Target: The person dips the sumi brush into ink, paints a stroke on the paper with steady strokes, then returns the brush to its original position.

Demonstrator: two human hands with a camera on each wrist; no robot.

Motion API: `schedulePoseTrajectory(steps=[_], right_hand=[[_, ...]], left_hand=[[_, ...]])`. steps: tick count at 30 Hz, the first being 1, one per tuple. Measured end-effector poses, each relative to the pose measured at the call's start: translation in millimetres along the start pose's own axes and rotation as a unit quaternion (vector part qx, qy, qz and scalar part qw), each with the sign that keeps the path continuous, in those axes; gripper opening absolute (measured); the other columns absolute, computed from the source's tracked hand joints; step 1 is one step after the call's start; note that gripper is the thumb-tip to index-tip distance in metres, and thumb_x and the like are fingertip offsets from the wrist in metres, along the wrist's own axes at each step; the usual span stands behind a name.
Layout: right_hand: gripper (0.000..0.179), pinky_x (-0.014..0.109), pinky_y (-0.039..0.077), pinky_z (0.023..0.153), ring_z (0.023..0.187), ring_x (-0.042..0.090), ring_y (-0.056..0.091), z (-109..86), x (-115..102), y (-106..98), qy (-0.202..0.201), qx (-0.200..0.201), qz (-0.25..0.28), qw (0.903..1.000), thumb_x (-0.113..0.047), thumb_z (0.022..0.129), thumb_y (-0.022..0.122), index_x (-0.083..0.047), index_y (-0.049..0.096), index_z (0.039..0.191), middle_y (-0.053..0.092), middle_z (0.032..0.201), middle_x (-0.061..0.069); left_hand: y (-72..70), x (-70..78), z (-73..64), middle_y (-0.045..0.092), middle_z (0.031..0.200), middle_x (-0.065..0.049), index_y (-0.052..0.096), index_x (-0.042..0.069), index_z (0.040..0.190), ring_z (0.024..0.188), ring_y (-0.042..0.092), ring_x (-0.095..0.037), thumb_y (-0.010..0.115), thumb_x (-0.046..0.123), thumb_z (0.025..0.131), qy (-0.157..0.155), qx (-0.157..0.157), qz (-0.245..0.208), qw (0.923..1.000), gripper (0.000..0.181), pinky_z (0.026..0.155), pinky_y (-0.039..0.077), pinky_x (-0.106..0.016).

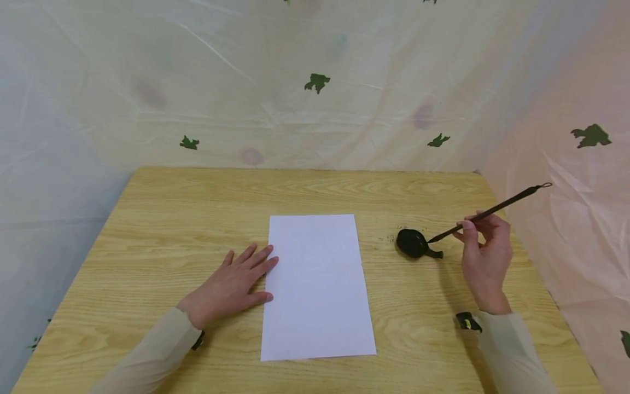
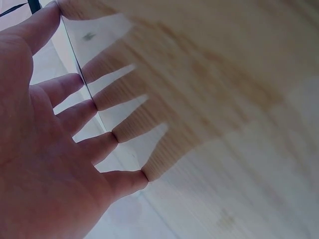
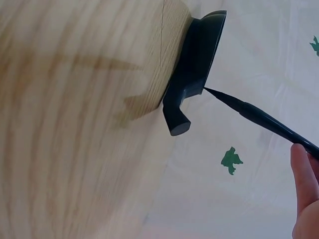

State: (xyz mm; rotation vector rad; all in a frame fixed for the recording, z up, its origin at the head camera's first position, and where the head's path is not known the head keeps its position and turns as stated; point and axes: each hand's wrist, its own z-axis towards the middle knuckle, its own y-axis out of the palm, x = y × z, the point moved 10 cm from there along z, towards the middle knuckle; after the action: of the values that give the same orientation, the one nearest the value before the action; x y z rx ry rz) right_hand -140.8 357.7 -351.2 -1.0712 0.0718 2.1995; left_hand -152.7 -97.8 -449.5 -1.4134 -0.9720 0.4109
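Note:
A blank white sheet of paper (image 1: 315, 290) lies upright on the table in the head view. My left hand (image 1: 231, 287) rests flat with spread fingers, the fingertips on the sheet's left edge. My right hand (image 1: 484, 254) pinches a dark calligraphy brush (image 1: 502, 205) midway along its handle, with the handle slanting up to the right. Its pointed tip touches the rim of a small black ink dish (image 1: 412, 243), which has a short stubby handle. In the right wrist view the brush (image 3: 264, 119) meets the lip of the dish (image 3: 197, 55); the inside of the dish is hidden there.
The wood-grain table (image 1: 197, 197) reaches back to a pale curtain (image 1: 275, 109) with green leaf shapes. Dark specks (image 1: 389, 239) mark the wood beside the dish. A black wrist strap (image 1: 467, 322) shows at the right sleeve (image 1: 512, 350).

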Motion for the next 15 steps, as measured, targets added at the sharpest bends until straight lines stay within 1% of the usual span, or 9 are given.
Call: schedulePoseTrajectory(steps=[4, 6, 10, 13, 15], right_hand=[[0.033, 0.014, 0.055, 0.083, 0.096, 0.008, 0.067, 0.2, 0.5, 6.5, 0.004, -0.01, 0.002, 0.9999, 0.009, 0.101, 0.057, 0.023, 0.045, 0.129, 0.06, 0.111, -0.01], [0.034, 0.014, 0.055, 0.082, 0.096, 0.008, 0.067, 0.6, 1.2, 6.8, 0.009, -0.008, -0.002, 0.9999, 0.008, 0.101, 0.057, 0.023, 0.045, 0.129, 0.06, 0.11, -0.011], [0.033, 0.014, 0.055, 0.082, 0.097, 0.007, 0.068, 2.7, 1.4, 2.8, 0.031, 0.005, -0.004, 0.9995, 0.005, 0.102, 0.057, 0.016, 0.047, 0.131, 0.06, 0.11, -0.009], [0.033, 0.016, 0.056, 0.081, 0.096, 0.01, 0.068, 3.6, -1.9, 0.3, 0.046, 0.015, 0.019, 0.9987, 0.004, 0.102, 0.058, 0.011, 0.048, 0.132, 0.061, 0.11, -0.005], [0.033, 0.018, 0.057, 0.081, 0.095, 0.013, 0.068, 3.1, -6.3, 0.6, 0.051, 0.021, 0.061, 0.9966, 0.005, 0.101, 0.059, 0.009, 0.049, 0.132, 0.061, 0.108, 0.001]], left_hand=[[0.0, -1.5, -4.4, 0.027, 0.17, -0.008, 0.041, 0.014, 0.16, 0.156, 0.019, -0.041, 0.066, 0.051, 0.099, -0.002, -0.001, 0.002, 1.0, 0.076, 0.113, 0.022, -0.076], [-0.5, -1.8, -5.1, 0.027, 0.17, -0.008, 0.04, 0.014, 0.161, 0.156, 0.019, -0.041, 0.065, 0.051, 0.099, -0.001, -0.002, 0.005, 1.0, 0.076, 0.113, 0.021, -0.076], [-2.7, -1.9, -4.1, 0.026, 0.17, -0.008, 0.039, 0.014, 0.161, 0.156, 0.018, -0.041, 0.065, 0.051, 0.099, -0.001, -0.004, 0.005, 1.0, 0.077, 0.114, 0.02, -0.075], [-3.2, -0.7, -2.0, 0.025, 0.17, -0.008, 0.038, 0.015, 0.162, 0.156, 0.016, -0.041, 0.065, 0.052, 0.099, -0.003, -0.013, 0.002, 0.9999, 0.077, 0.114, 0.019, -0.075], [-3.0, 1.0, -0.6, 0.024, 0.171, -0.008, 0.037, 0.015, 0.162, 0.157, 0.015, -0.041, 0.064, 0.052, 0.1, -0.003, -0.022, -0.002, 0.9997, 0.077, 0.115, 0.019, -0.075]])
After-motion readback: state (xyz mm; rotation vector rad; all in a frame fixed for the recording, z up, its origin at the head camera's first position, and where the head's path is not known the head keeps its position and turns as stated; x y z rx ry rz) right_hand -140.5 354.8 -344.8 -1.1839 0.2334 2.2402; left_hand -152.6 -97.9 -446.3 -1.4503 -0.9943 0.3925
